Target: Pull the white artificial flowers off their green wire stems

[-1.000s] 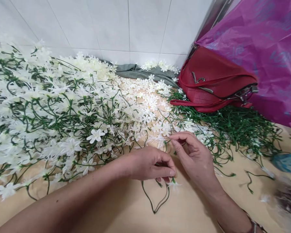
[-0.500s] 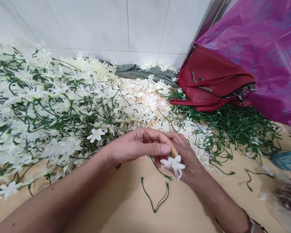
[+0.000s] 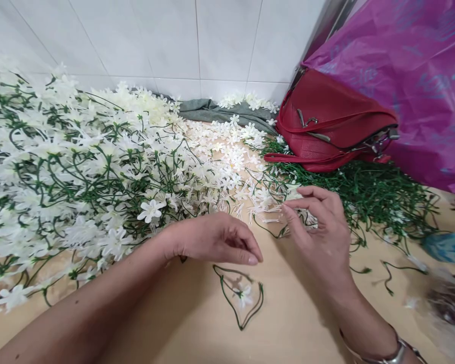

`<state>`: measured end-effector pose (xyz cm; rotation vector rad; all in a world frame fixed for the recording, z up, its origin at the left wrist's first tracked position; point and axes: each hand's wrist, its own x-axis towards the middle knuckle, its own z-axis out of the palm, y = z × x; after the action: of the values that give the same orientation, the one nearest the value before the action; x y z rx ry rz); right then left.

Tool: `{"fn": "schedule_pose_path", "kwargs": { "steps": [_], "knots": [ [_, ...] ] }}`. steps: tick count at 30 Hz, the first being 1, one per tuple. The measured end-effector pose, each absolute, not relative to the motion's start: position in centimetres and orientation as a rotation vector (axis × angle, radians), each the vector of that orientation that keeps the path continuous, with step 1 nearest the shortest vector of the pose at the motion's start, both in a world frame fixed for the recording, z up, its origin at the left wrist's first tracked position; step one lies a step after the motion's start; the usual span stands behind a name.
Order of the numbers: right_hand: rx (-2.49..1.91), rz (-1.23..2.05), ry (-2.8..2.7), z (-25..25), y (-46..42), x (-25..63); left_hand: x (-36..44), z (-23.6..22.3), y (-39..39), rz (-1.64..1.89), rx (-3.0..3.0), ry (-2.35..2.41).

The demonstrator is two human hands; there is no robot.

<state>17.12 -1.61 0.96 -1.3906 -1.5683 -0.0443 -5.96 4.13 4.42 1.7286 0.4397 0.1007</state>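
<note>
Tiled wall (image 3: pixel 227 40) backs crowded table (image 3: pixel 197 333)

Our left hand (image 3: pixel 220 240) curls loosely near a white flower (image 3: pixel 244 297) on the tabletop, inside a bent green stem's (image 3: pixel 241 328) curve; our right hand (image 3: pixel 322 237) nearly pinches. Whether either grips anything, we cannot tell.

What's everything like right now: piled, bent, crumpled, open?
White artificial flowers: piled
Thin green stems: tangled
V-shaped green stem: bent
Left bare hand: fingers curled
Right bare hand: fingers bent
Shiny purple plastic bag: wrinkled
Grey-green cloth: crumpled
Red leather-look handbag: can't tell if open
</note>
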Motion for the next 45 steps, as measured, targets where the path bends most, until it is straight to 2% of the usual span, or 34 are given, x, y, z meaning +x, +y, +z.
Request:
{"fn": "schedule_pose_path", "kwargs": {
  "steps": [6,10,14,17,19,24,29,35,40,45],
  "knots": [
    [-1.241,0.261,-1.321,1.2,-2.2,16.6,-4.4,3.0,3.6,0.525,1.812,0.711],
    [-1.281,0.479,-1.169,1.2,-2.2,16.3,-3.8,2.0,3.2,0.91,2.119,0.929],
    [-1.244,0.443,-1.202,1.4,-2.1,16.2,-3.9,1.3,3.6,1.205,2.396,1.073],
    [-1.26,0.26,-1.261,1.4,-2.2,16.2,-3.7,0.5,4.3,1.122,2.588,1.108],
    [-1.272,0.272,-1.244,1.4,-2.5,16.0,-3.3,-0.2,4.8,1.016,2.672,1.141],
    [-1.266,0.655,-1.15,1.4,-2.8,15.0,-2.8,-1.1,5.8,0.89,2.699,1.212],
    [-1.258,0.896,-1.028,1.3,-2.5,14.6,-3.2,-0.2,5.7,0.978,2.647,1.2],
    [-1.249,0.949,-0.976,1.6,-2.4,15.0,-3.4,1.1,4.7,1.263,2.329,0.975],
    [-1.234,0.879,-0.978,1.7,-2.2,15.3,-3.3,1.3,4.0,1.014,1.891,0.809],
    [-1.262,0.801,-1.029,1.4,-2.3,15.5,-3.3,1.3,3.6,1.03,1.716,0.817]
  ]
}}
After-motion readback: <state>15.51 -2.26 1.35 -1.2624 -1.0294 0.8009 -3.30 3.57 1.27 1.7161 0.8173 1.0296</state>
